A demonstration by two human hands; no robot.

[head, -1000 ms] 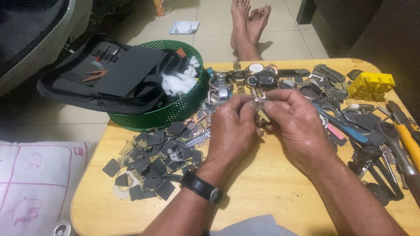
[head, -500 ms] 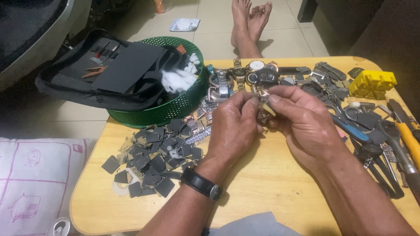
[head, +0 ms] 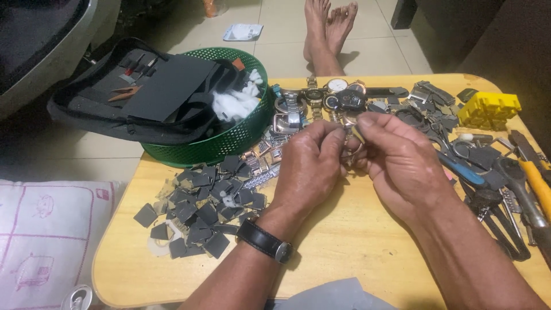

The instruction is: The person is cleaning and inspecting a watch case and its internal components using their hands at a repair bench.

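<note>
I see both hands, left hand (head: 307,166) and right hand (head: 399,163), fingertips pinching a small metal watch part (head: 351,136); light, stiff, slippery, best gripped at its edges.

Small metal piece (head: 351,150) pinched between left hand (head: 307,166) and right hand (head: 402,163): mostly hidden by fingers, kind unclear. Can (head: 76,298) cut off near-left edge. Tools (head: 531,183) run off right edge. Bare feet (head: 328,23) cut at far edge.

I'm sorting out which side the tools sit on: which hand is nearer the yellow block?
Right. The right hand lies between the middle of the table and the yellow block at the far right; the left hand is farther left.
</note>
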